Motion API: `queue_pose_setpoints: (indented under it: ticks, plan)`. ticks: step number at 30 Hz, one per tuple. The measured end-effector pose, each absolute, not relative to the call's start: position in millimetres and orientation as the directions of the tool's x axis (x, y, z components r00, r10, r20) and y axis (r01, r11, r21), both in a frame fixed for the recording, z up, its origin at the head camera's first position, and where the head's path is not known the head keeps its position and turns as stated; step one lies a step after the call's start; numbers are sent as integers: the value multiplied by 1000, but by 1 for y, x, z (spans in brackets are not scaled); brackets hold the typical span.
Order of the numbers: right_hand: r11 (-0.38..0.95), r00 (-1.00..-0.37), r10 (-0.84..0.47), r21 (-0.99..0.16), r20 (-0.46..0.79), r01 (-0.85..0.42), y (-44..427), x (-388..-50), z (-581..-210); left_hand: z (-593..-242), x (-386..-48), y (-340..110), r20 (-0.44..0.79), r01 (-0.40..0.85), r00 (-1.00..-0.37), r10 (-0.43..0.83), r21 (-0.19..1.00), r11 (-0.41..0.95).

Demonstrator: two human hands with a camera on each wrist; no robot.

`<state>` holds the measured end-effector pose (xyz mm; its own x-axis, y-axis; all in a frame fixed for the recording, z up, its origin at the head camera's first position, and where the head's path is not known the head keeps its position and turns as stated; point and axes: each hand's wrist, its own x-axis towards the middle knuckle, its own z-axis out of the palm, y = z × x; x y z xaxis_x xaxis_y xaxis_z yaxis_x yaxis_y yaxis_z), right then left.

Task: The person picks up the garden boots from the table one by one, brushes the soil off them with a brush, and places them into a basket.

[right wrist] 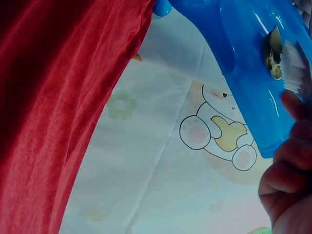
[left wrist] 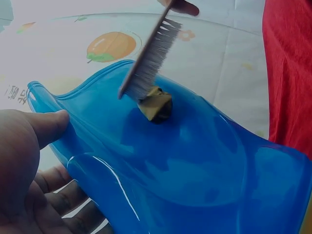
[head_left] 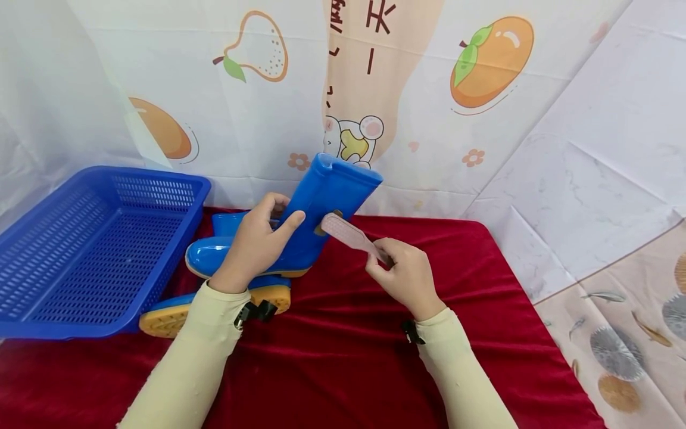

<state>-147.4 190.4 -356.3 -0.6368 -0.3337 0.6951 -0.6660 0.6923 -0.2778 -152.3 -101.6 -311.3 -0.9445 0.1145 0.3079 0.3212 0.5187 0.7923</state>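
Note:
A blue rubber boot [head_left: 321, 202] is held tilted above the red cloth, its opening up and to the right. My left hand [head_left: 256, 241] grips the shaft from the left, thumb on the near side, fingers behind. My right hand [head_left: 405, 274] pinches the handle of a pinkish brush [head_left: 348, 232]. In the left wrist view the bristles [left wrist: 155, 56] touch a crumpled brownish-yellow patch [left wrist: 157, 105] on the boot [left wrist: 195, 156]. The right wrist view has the patch [right wrist: 274, 53] beside the bristles [right wrist: 293, 68], with my right hand [right wrist: 292, 180] below them.
An empty blue plastic basket [head_left: 115, 238] stands at the left. Between it and my left arm lie other blue boots, one with a yellow sole [head_left: 166, 322] showing. Red cloth [head_left: 332, 357] covers the table; a printed white curtain [head_left: 177, 59] hangs behind.

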Motion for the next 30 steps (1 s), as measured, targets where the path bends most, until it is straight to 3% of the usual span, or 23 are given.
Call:
queue_pose_setpoints:
  ticks: [10,30]
  plan:
    - [638,-564,-401,-221,722,-737,186,-147,-357,-308,-147,-92,289,347,-938,193,767,540]
    - [724,-658,-359,-248,663,-644,192,-147,-355,-311,-153,-103,299,302,-950,90,804,512]
